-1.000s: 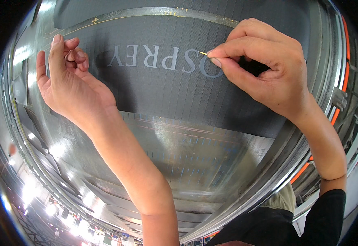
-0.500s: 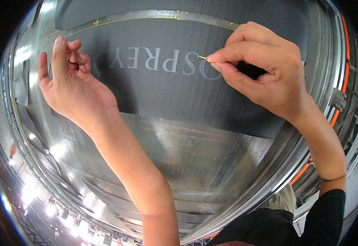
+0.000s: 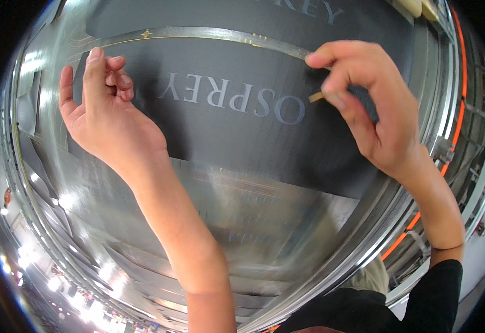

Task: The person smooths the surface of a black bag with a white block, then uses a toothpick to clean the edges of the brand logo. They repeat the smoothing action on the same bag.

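Dark grey ribbed sheet (image 3: 226, 141) lies flat beneath both hands, with a row of pale, upside-down letters (image 3: 231, 99) across it. My right hand (image 3: 378, 105) hovers over its right part, thumb and a finger closed on a small yellowish strip (image 3: 316, 97) that pokes out beside the last letter. The index finger is lifted away, bent toward a shiny band. Over the sheet's left end, my left hand (image 3: 112, 108) hangs palm up with loosely curled, parted fingers and nothing in it.
A shiny band (image 3: 209, 33) with yellow marks separates this sheet from another dark sheet (image 3: 131, 19) beyond. Nearer me is a glossy table surface (image 3: 242, 222). Metal rails and an orange line (image 3: 464, 61) run along the right; yellowish blocks (image 3: 409, 6) stand at the far right corner.
My right hand has moved right, off the letters, and its index finger has lifted from the pinch, still with the yellowish strip. My left hand stays nearly the same; the view has shifted slightly.
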Motion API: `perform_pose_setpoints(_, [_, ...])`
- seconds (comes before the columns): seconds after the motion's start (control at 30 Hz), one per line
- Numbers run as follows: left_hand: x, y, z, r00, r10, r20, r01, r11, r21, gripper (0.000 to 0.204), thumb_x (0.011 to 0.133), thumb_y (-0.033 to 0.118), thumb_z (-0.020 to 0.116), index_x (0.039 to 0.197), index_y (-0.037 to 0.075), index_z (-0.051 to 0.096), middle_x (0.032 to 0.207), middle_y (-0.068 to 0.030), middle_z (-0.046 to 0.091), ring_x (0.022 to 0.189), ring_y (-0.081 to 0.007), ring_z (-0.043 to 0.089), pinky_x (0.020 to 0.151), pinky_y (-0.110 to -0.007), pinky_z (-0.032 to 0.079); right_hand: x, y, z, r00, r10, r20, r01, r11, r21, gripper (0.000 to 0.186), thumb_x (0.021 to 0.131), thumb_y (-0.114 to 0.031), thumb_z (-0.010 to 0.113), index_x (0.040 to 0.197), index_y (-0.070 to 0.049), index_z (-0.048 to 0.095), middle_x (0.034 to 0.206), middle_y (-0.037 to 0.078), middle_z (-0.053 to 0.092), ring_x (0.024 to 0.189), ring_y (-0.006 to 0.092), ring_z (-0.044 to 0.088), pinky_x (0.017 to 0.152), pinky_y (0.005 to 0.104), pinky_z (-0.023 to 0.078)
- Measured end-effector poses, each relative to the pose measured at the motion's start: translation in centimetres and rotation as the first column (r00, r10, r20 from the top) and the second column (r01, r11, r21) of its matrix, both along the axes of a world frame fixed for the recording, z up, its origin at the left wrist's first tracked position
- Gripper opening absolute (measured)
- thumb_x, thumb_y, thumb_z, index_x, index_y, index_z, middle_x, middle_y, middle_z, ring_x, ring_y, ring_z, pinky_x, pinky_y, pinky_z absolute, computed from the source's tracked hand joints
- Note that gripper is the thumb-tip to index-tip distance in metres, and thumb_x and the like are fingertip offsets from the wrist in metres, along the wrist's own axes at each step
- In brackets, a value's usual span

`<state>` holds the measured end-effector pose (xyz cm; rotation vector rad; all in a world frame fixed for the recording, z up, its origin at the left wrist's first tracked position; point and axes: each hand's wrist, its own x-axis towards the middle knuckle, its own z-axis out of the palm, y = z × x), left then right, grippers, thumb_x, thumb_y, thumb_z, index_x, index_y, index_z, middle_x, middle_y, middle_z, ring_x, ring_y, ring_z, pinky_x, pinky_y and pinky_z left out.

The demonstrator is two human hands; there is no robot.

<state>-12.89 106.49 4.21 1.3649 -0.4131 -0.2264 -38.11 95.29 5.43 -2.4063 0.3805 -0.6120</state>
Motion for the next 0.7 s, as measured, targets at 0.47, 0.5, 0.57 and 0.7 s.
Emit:
perform_pose_setpoints(0.47, [0.8, 0.4, -0.4, 1.0, -0.022, -0.022, 0.021, 0.999, -0.026, 0.065, 0.088, 0.003, 0.074, 0.138, -0.008, 0.035, 0.082, -0.0136, 0.068, 0.065, -0.0105, 0.054, 0.057, -0.021, 0.038, 0.1, 0.9, -1.0, 0.952, 0.255, -0.171, -0.288, 0.934, -0.211, 0.01, 0.085, -0.012, 0.064, 0.092, -0.012, 0.057, 0.128, 0.014, 0.068, 0.132, 0.0313, 0.053, 0.106, 0.045, 0.04])
perform_pose_setpoints(0.5, [0.7, 0.4, -0.4, 0.999, -0.028, -0.02, 0.027, 0.999, -0.026, 0.065, 0.088, 0.003, 0.074, 0.139, -0.008, 0.034, 0.082, -0.0136, 0.067, 0.065, -0.0105, 0.054, 0.057, -0.021, 0.038, 0.0, 0.9, -1.0, 0.943, 0.26, -0.206, -0.306, 0.922, -0.235, 0.006, 0.088, -0.011, 0.061, 0.092, -0.013, 0.056, 0.13, 0.015, 0.067, 0.136, 0.0329, 0.05, 0.11, 0.0472, 0.038])
perform_pose_setpoints(0.57, [0.7, 0.4, -0.4, 0.999, -0.027, -0.022, 0.027, 0.999, -0.023, 0.066, 0.088, 0.003, 0.074, 0.139, -0.009, 0.034, 0.082, -0.0135, 0.067, 0.065, -0.0104, 0.054, 0.057, -0.021, 0.038, 0.1, 0.7, -0.4, 0.932, 0.263, -0.25, -0.31, 0.935, -0.174, 0.008, 0.088, -0.01, 0.061, 0.093, -0.012, 0.055, 0.13, 0.016, 0.067, 0.139, 0.0336, 0.047, 0.112, 0.0483, 0.036])
perform_pose_setpoints(0.7, [0.6, 0.2, -0.2, 1.0, -0.012, -0.027, 0.012, 1.0, -0.014, 0.067, 0.088, 0.003, 0.074, 0.14, -0.009, 0.033, 0.082, -0.0135, 0.067, 0.065, -0.0105, 0.054, 0.057, -0.021, 0.038, -0.1, 0.2, -1.6, 0.991, 0.134, 0.001, -0.134, 0.991, 0.011, 0.013, 0.089, -0.007, 0.061, 0.094, -0.012, 0.05, 0.13, 0.018, 0.067, 0.141, 0.0351, 0.044, 0.113, 0.0502, 0.034])
